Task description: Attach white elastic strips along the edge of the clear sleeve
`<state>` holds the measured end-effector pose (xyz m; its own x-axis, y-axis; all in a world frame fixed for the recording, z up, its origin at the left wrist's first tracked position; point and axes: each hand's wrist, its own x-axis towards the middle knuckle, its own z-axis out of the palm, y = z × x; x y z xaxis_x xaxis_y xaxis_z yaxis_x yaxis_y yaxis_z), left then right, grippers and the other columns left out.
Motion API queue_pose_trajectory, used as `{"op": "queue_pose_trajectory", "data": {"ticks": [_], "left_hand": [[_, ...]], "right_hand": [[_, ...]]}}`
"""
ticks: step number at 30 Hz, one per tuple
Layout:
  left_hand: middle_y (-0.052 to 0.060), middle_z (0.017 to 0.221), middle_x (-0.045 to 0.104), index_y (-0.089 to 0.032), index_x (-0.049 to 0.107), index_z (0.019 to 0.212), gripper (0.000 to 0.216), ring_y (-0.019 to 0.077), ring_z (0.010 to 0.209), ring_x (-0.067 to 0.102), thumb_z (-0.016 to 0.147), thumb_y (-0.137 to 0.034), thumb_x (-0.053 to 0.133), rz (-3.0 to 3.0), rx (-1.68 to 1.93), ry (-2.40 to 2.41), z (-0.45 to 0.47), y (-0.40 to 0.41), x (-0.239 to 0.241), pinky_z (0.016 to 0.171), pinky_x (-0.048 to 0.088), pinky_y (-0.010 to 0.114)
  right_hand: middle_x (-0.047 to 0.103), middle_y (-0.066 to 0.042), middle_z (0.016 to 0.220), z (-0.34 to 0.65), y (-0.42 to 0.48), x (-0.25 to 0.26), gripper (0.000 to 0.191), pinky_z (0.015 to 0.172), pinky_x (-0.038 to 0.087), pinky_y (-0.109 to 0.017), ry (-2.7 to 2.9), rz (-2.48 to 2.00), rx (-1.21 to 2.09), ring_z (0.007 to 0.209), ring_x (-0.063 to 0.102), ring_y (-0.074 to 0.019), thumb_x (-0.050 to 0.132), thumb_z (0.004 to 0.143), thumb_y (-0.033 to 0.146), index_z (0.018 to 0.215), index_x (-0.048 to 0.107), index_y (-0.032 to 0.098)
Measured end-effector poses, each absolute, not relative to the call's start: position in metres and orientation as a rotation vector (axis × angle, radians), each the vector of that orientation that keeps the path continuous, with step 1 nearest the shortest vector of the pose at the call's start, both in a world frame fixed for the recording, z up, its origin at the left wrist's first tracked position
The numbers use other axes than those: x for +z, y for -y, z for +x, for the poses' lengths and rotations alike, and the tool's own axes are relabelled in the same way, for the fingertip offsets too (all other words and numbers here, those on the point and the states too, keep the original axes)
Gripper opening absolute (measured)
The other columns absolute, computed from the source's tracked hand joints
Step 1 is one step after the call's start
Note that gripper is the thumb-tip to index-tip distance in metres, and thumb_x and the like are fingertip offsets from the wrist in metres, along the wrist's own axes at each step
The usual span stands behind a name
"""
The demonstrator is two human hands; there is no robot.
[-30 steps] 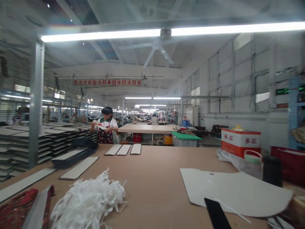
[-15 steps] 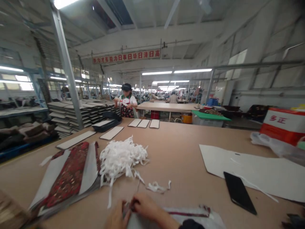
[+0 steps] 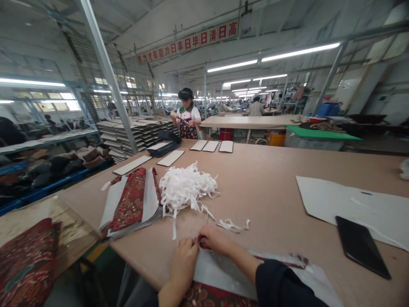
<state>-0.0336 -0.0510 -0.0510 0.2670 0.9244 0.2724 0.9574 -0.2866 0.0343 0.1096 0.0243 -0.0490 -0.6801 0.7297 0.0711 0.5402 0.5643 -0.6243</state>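
Pinching red-patterned, grey-backed fabric piece [image 3: 230,273] edge, both hands [image 3: 200,249] together.

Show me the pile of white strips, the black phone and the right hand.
pile of white strips [image 3: 185,187]: head view, middle of the heap.
black phone [image 3: 361,246]: head view, middle of its screen.
right hand [image 3: 213,238]: head view, back of the hand.

A broad brown fibreboard worktable [image 3: 275,183] with goods spread across it.
On it lie a heap of white ribbon strips [image 3: 185,187], a stack of red patterned panels [image 3: 131,204], a white card sheet [image 3: 358,204], a flat black slab [image 3: 361,246] and three pale oblong boards [image 3: 211,146].
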Motion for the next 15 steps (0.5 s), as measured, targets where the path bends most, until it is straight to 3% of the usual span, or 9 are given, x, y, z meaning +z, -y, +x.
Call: {"op": "queue_pose_trajectory", "data": {"ticks": [15], "left_hand": [[0.006,0.096,0.059,-0.018,0.056,0.106,0.033,0.0211,0.084,0.054,0.079,-0.003,0.043,-2.451,-0.080,1.707,-0.029,0.053,-0.052,0.073,0.048,0.035]], "right_hand": [[0.059,-0.004,0.087,0.096,-0.034,-0.057,0.016,0.066,0.041,-0.027,2.588,-1.071,0.679,0.073,0.052,-0.0170,0.051,0.072,0.016,0.086,0.058,0.017]]}}
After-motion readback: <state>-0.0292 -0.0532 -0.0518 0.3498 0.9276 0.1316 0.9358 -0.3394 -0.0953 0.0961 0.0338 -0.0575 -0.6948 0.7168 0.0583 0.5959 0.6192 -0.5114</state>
